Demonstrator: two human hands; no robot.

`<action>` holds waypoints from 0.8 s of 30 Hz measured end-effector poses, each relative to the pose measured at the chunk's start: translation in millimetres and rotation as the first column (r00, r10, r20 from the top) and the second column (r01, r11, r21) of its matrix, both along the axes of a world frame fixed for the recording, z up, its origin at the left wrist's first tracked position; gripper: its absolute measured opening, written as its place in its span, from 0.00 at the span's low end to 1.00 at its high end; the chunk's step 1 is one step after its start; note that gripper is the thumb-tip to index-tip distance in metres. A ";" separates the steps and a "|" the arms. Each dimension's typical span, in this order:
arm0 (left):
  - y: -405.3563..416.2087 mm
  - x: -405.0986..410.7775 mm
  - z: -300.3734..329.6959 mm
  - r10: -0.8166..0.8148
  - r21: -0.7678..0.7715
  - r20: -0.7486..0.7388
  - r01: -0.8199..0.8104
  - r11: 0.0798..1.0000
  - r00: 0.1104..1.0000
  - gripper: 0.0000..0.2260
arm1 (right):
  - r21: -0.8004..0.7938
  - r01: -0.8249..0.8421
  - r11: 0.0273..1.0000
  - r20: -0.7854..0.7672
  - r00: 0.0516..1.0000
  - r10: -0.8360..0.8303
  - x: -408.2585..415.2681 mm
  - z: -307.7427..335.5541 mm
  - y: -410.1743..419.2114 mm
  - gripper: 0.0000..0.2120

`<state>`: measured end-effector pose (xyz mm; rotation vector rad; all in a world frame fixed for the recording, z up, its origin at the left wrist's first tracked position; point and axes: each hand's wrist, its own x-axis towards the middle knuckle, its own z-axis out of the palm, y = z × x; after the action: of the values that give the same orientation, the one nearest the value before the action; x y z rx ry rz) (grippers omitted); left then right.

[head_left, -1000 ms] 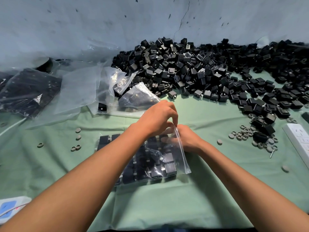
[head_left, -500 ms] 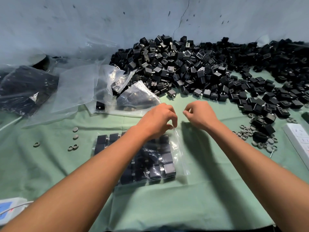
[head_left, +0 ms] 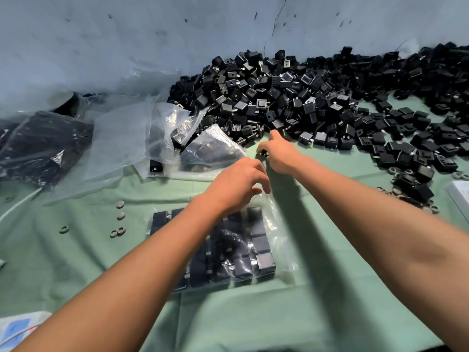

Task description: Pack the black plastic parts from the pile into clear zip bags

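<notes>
On the green cloth (head_left: pixel 76 262): a clear zip bag (head_left: pixel 269 250) lies flat, part-filled with black parts in rows, its open mouth toward the pile.
Pile: black plastic parts (head_left: pixel 291 97) heaped against the pale blue wall (head_left: pixel 127 34) and spreading right along the far edge of the cloth.
Left hand (head_left: pixel 236 186): hovers over the top edge of the bag, fingers curled down, fingertips at the bag's mouth; the plastic is pinched or just touched there, I cannot tell which.
Right hand (head_left: pixel 279 156): reaches to the near edge of the pile, index finger stretched toward the parts, the other fingers curled round a small black part (head_left: pixel 264 152) that shows at the thumb side.
Forearms: both bare; the left one crosses over the bag, the right one runs beside it.
Filled bags: a dark packed bag (head_left: pixel 43 146) lies at far left; a smaller one (head_left: pixel 213 148) lies just left of the right hand.
Empty bags: loose clear bags (head_left: pixel 121 138) are crumpled between the packed bag and the pile.
Stray part: one black part (head_left: pixel 155 165) sits alone under the loose plastic.
Grey rings (head_left: pixel 117 232): a few lie on the cloth left of the zip bag; more (head_left: pixel 396 171) lie at the right near the pile's edge.
White strip (head_left: pixel 460 194): at the right edge, cut off by the frame.
Bottom left corner: a white and blue object (head_left: pixel 17 329), only partly seen.
</notes>
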<state>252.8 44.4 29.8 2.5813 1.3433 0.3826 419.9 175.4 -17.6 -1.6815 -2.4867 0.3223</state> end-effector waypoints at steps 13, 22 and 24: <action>10.4 20.9 12.4 -0.076 -0.059 -0.235 0.064 0.996 0.969 0.18 | -0.255 0.134 0.958 -0.489 0.836 -0.247 70.5 1.6 -142.1 0.14; 13.7 21.1 32.9 -0.085 -0.003 -0.323 0.089 0.996 0.943 0.09 | -0.210 -0.003 0.978 -0.679 0.720 -0.144 38.1 -9.6 -156.1 0.09; 14.3 21.7 35.1 -0.084 -0.003 -0.321 0.087 0.996 0.943 0.09 | -0.206 -0.004 0.979 -0.689 0.710 -0.142 32.6 -12.9 -157.4 0.08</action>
<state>274.5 58.7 64.9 2.7888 1.3174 -0.0502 452.5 18.0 -30.5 -1.3355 -1.8461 1.0147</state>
